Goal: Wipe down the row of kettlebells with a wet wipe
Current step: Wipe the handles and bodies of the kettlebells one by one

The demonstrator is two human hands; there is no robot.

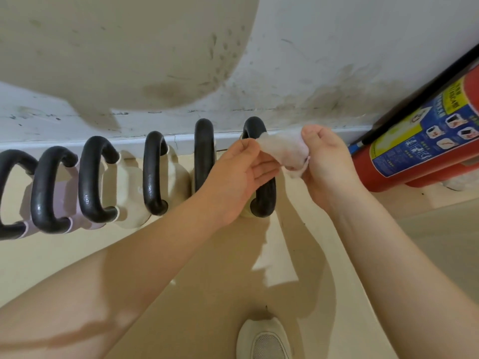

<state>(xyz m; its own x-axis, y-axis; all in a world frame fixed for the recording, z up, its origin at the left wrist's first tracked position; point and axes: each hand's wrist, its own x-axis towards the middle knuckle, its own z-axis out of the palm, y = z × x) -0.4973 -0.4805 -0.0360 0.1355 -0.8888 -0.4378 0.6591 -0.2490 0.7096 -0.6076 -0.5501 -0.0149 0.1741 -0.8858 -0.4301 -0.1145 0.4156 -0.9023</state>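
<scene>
- The wipe [283, 150] is stretched between my two hands, held in the air above the right end of the kettlebell row.
- My right hand [328, 161] has its grip curled tight round the bunched right end of the wipe, a small tail hanging below my fingers.
- My left hand [241, 174] pinches the wipe's left corner between thumb and forefinger; the other fingers lie loosely open, palm up.
- The kettlebells [153, 174] stand in a row on the floor [181, 255] along the wall [311, 47], six black handles showing, with pale cream and lilac bodies beneath.
- The rightmost kettlebell [264, 198] sits directly under my hands, partly hidden by my left wrist.
- A red extinguisher [425, 141] with a blue and yellow label leans just right of my right hand.
- My white shoe [264, 340] shows at the bottom edge.
</scene>
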